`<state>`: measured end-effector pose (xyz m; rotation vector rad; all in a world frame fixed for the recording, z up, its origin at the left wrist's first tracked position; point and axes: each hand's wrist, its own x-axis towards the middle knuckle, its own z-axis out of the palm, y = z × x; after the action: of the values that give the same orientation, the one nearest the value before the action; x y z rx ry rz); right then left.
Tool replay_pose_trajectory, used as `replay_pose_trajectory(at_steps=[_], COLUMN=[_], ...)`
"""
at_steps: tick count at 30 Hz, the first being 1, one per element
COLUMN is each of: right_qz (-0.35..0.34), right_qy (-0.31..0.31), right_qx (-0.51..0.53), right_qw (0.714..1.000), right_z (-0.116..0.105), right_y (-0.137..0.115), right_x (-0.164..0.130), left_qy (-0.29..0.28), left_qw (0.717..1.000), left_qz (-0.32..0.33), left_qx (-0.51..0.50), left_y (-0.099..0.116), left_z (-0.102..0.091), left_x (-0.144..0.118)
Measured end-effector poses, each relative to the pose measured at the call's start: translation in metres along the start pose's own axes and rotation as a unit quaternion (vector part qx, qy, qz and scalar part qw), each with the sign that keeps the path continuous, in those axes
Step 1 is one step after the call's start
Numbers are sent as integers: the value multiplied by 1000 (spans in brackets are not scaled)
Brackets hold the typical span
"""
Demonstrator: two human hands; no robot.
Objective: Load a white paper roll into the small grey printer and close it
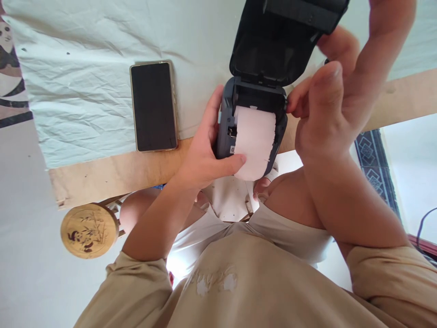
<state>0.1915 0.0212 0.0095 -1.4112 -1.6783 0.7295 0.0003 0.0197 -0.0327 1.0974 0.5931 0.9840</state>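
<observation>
A dark portable label printer (pixel 223 114) is held over the table's front edge, its black lid (pixel 269 50) swung up. White paper (pixel 256 141) from the roll inside curls out over the printer's near end. My left hand (pixel 211 155) is closed round the printer's left side, with the thumb pressing on the paper. My right hand (pixel 331 105) is at the printer's right side, fingers spread. One of its fingertips touches the body near the hinge, and another finger is close to the lid's right edge, partly hidden behind it.
A phone (pixel 153 107) with a dark screen lies on the pale cloth (pixel 85 91) to the left. The wooden table edge (pixel 102 175) runs in front of me. A round wooden stool (pixel 89 230) with a panda picture stands at lower left.
</observation>
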Motion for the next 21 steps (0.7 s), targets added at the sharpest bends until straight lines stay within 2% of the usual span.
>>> replay_pose_trajectory(at_steps=[4, 9, 12, 16, 19, 21], right_qz=[-34, -104, -138, -135, -146, -117], right_qy=[15, 59, 42, 5, 5, 6], right_qx=[25, 49, 49, 40, 56, 83], right_qw=[999, 992, 988, 990, 988, 990], right_z=[4, 9, 9, 9, 10, 11], right_y=[-3, -1, 3, 4, 4, 4], right_x=[2, 0, 0, -1, -1, -2], left_qy=[-3, 33, 45, 57, 64, 53], left_qw=[1000, 998, 996, 994, 993, 993], left_qz=[4, -34, -54, -44, -30, -30], left_qx=[11, -45, -61, -85, -97, -97], left_y=[-4, 9, 15, 17, 17, 16], left_z=[-4, 3, 6, 10, 12, 11], left_x=[1, -1, -1, -2, -3, -3])
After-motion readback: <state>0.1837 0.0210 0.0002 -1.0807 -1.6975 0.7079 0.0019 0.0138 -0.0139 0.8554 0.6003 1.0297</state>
